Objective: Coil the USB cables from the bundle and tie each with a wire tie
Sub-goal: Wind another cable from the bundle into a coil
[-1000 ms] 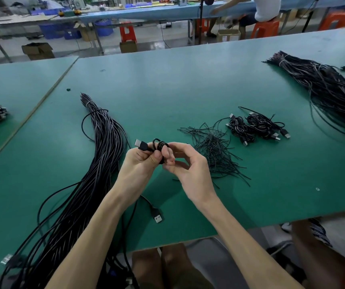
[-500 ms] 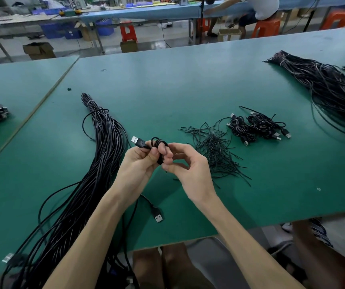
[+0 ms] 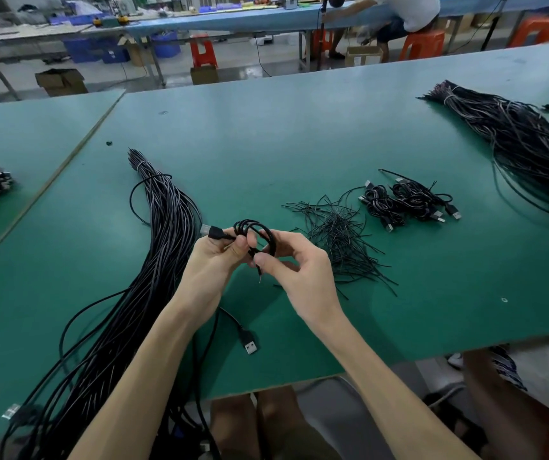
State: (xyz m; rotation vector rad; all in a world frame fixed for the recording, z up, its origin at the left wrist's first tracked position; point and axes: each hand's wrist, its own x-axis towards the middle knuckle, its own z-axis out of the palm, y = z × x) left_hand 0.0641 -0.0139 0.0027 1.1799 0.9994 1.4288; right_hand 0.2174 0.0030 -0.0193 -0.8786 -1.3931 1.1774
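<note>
You're pinching the coil (image 3: 268, 232) in your left hand (image 3: 213, 260) so its loops aren't springing apart, while your right hand (image 3: 303, 273) is pinching what's probably a tie (image 3: 259, 275) beneath it.

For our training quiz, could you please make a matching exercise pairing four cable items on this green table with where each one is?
1 cable bundle
2 wire ties
3 coiled cables
4 small coil

A gripped by left hand and right hand
B loose pile right of the hands
C stretched along the table, left of the hands
D heap right of the loose pile

Pairs: 1-C, 2-B, 3-D, 4-A
</note>
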